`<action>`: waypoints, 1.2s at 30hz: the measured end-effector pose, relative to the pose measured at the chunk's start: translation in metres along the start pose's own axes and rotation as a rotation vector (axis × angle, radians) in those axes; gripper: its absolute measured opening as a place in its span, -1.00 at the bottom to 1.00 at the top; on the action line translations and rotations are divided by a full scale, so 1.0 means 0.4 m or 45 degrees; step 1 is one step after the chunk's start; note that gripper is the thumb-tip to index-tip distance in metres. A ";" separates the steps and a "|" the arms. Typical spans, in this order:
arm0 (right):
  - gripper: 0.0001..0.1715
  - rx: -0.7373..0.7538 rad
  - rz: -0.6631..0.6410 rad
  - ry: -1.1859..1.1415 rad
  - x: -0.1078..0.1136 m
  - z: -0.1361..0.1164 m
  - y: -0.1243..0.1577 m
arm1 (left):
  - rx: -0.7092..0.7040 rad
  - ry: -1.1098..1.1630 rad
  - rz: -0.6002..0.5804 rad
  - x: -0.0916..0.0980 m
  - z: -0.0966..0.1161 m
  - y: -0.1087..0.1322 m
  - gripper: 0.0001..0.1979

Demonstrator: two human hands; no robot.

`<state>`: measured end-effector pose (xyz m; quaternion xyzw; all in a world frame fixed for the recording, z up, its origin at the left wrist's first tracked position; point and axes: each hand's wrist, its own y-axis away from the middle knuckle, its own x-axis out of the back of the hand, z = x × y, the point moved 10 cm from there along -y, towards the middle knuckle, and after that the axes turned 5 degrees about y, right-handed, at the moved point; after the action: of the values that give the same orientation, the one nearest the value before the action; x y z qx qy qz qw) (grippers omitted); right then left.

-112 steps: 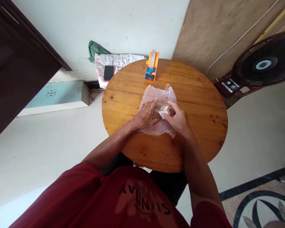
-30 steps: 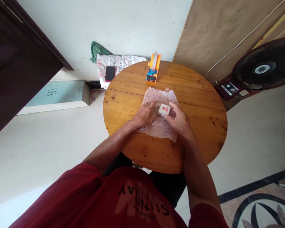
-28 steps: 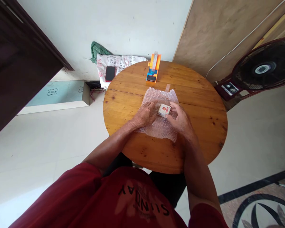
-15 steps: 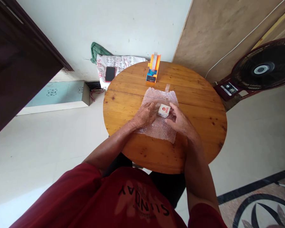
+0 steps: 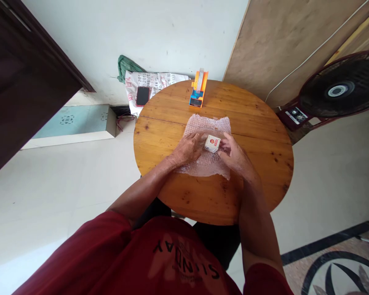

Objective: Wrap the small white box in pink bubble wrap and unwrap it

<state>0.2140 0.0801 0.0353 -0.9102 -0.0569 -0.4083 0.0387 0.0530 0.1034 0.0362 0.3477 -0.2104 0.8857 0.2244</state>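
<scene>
A small white box [image 5: 212, 143] with a red emblem sits on a sheet of bubble wrap [image 5: 203, 166] on the round wooden table. My left hand [image 5: 189, 148] lies flat on the wrap, just left of the box, fingers stretched out. At the box's right side is my right hand [image 5: 233, 153], its thumb and fingers apart and curved close to the box and over the wrap's right part. Whether those fingertips touch the box I cannot tell. Beyond the wrap, an orange and blue tape dispenser [image 5: 198, 88] stands near the table's far edge.
The wooden table [image 5: 264, 164] stands by a white wall. Behind its left edge, a phone [image 5: 142, 96] rests on a printed white sack [image 5: 131, 88], with a green bag [image 5: 129, 65] beside it. A dark fan [image 5: 338, 90] is at the right.
My right hand has shifted slightly right, away from the box. The wrap's right corners have moved. A clear strip that stuck out past its far edge no longer shows there.
</scene>
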 end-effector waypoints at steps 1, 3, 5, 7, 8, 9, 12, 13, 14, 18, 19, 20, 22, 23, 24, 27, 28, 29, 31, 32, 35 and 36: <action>-0.08 -0.013 0.020 0.001 0.005 0.002 -0.001 | -0.003 0.001 0.003 0.001 0.000 0.000 -0.31; -0.09 -0.022 0.056 0.002 0.014 0.004 -0.001 | -0.004 0.001 0.012 0.002 0.000 0.000 -0.31; -0.11 -0.027 0.096 0.008 0.022 0.006 -0.001 | 0.000 -0.003 0.015 0.002 -0.002 0.001 -0.30; -0.14 -0.029 0.120 0.022 0.028 0.007 0.002 | 0.007 -0.008 0.009 0.001 -0.003 0.001 -0.29; -0.16 -0.029 0.117 0.031 0.029 0.007 0.003 | 0.009 -0.010 0.005 0.001 -0.003 0.001 -0.29; -0.18 -0.029 0.107 0.040 0.029 0.006 0.004 | 0.008 -0.012 0.004 0.001 -0.002 0.001 -0.29; -0.21 -0.027 0.073 0.084 0.027 0.002 0.008 | -0.011 -0.008 0.006 0.002 0.001 0.002 -0.28; -0.21 -0.026 0.068 0.100 0.028 0.000 0.008 | -0.018 -0.011 0.004 0.002 0.002 0.002 -0.29; -0.20 -0.028 0.062 0.112 0.028 -0.001 0.008 | -0.022 -0.016 0.002 0.002 0.003 0.002 -0.29; -0.26 -0.034 0.038 0.123 0.029 -0.005 0.008 | -0.001 -0.052 -0.011 0.000 -0.002 0.001 -0.35; -0.31 -0.022 0.017 0.125 0.027 -0.009 0.008 | -0.006 -0.055 -0.013 -0.001 -0.002 0.001 -0.38; -0.37 -0.001 -0.010 0.131 0.023 -0.014 0.008 | -0.017 -0.055 -0.015 -0.002 0.000 0.000 -0.40; -0.50 0.052 -0.060 0.146 0.017 -0.026 0.009 | -0.044 -0.050 -0.015 -0.003 0.004 0.000 -0.44; -0.54 0.072 -0.075 0.155 0.016 -0.030 0.010 | -0.053 -0.050 -0.012 -0.003 0.004 0.000 -0.45; -0.57 0.082 -0.080 0.166 0.016 -0.033 0.010 | -0.062 -0.051 -0.007 -0.003 0.004 0.000 -0.46; -0.62 0.087 -0.094 0.201 0.015 -0.035 0.009 | -0.080 -0.055 -0.007 -0.004 0.003 0.000 -0.46; -0.64 0.089 -0.099 0.212 0.015 -0.036 0.008 | -0.085 -0.053 -0.014 -0.006 0.003 0.000 -0.46; -0.67 0.095 -0.105 0.220 0.014 -0.038 0.008 | -0.087 -0.053 -0.022 -0.007 0.002 0.000 -0.46; -0.74 0.109 -0.114 0.229 0.012 -0.045 0.009 | -0.080 -0.064 -0.032 -0.009 -0.001 -0.001 -0.46; -0.77 0.113 -0.118 0.235 0.012 -0.048 0.009 | -0.076 -0.075 -0.038 -0.010 -0.002 -0.001 -0.45; -0.80 0.118 -0.130 0.248 0.012 -0.053 0.010 | -0.077 -0.110 -0.051 -0.013 -0.001 -0.001 -0.46; -0.80 0.122 -0.128 0.254 0.012 -0.054 0.010 | -0.082 -0.119 -0.052 -0.013 0.000 -0.001 -0.47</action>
<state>0.2017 0.0739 0.0533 -0.8582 -0.1179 -0.4952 0.0671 0.0567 0.1025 0.0324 0.3855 -0.2418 0.8566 0.2433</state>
